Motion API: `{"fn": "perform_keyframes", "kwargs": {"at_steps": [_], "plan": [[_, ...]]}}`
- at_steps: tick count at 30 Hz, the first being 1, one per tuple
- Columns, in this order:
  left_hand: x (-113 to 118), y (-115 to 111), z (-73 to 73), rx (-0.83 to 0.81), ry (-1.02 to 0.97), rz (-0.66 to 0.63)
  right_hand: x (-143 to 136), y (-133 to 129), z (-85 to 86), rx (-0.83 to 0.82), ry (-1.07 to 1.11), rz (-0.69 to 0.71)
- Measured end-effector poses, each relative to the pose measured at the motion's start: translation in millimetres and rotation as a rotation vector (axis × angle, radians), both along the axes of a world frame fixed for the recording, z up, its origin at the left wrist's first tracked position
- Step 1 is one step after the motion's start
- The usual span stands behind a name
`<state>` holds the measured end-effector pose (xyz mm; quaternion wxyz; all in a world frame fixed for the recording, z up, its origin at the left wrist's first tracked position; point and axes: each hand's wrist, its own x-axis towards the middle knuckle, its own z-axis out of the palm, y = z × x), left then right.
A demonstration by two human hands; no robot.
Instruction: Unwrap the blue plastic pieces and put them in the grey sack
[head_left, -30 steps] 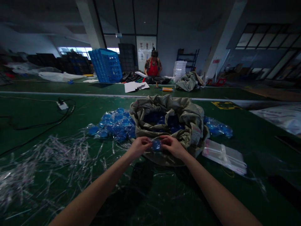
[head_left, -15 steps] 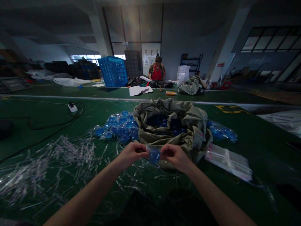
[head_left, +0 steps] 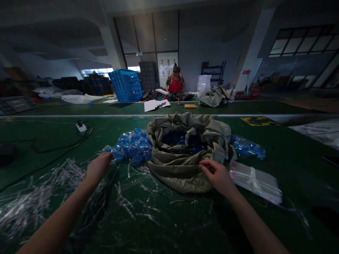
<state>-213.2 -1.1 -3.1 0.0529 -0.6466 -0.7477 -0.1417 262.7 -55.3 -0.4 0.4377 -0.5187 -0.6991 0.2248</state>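
Note:
My left hand (head_left: 99,166) is at the near left edge of a pile of clear-wrapped blue pieces (head_left: 135,143), its fingers pressed together; what they hold is hidden. My right hand (head_left: 217,174) hovers by the front of the sack, thumb and forefinger slightly apart, with nothing visible between them. Between the hands stands the grey-green sack (head_left: 180,173), its rim rolled down and dark blue round pieces (head_left: 196,141) inside. More wrapped blue pieces (head_left: 247,146) lie right of it.
Thin clear strips (head_left: 34,197) are strewn across the left and front of the green table. A stack of clear bags (head_left: 256,181) lies at right. Cables join a white socket block (head_left: 81,127) at left. Beyond, a person (head_left: 175,81) stands near a blue crate (head_left: 125,85).
My hands have moved apart, the left toward the blue pile, the right slightly rightward. The small blue packet held between them is no longer there. The view has shifted slightly.

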Motion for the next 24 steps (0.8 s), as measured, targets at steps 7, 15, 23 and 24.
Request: {"fn": "perform_keyframes", "kwargs": {"at_steps": [7, 15, 23, 24], "plan": [[25.6, 21.3, -9.6, -0.017, -0.13, -0.03, 17.9, 1.8, -9.6, 0.147, -0.157, -0.144], [159.4, 38.0, 22.9, -0.048, -0.282, -0.624, 47.6, 6.1, -8.8, -0.083, -0.637, -0.353], [263.1, 96.6, -6.1, -0.113, -0.192, -0.686, 89.7, 3.2, -17.1, -0.182, -0.906, -0.371], [269.4, 100.9, -9.4, -0.134, -0.176, -0.685, 93.3, 2.7, -17.4, -0.194, -0.92, -0.37]]}}
